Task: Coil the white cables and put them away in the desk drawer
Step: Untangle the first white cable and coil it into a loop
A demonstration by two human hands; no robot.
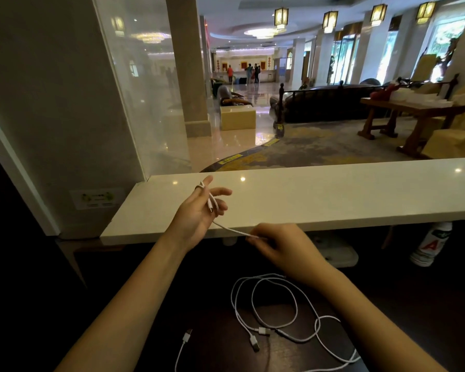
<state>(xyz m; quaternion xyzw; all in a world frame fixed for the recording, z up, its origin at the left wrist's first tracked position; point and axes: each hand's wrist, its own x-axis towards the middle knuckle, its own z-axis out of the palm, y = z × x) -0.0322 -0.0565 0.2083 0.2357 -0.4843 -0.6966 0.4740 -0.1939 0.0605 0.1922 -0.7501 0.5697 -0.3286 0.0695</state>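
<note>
My left hand (199,210) is raised in front of the white counter, fingers spread, with one end of a white cable (232,230) looped over the thumb and its plug hanging across the palm. My right hand (277,244) pinches that same cable a short way along, and the stretch between the hands is taut. Loose white cables (274,307) lie in tangled loops on the dark desk (204,312) below my right forearm, with USB plugs near the bottom centre. Another cable end (186,338) lies apart to their left. No drawer is visible.
A white counter ledge (333,194) runs across the view above the dark desk, with a glass partition (134,89) at its left. Under the ledge at the right stand a white bottle (430,244) and a white device (336,253). A hotel lobby lies beyond.
</note>
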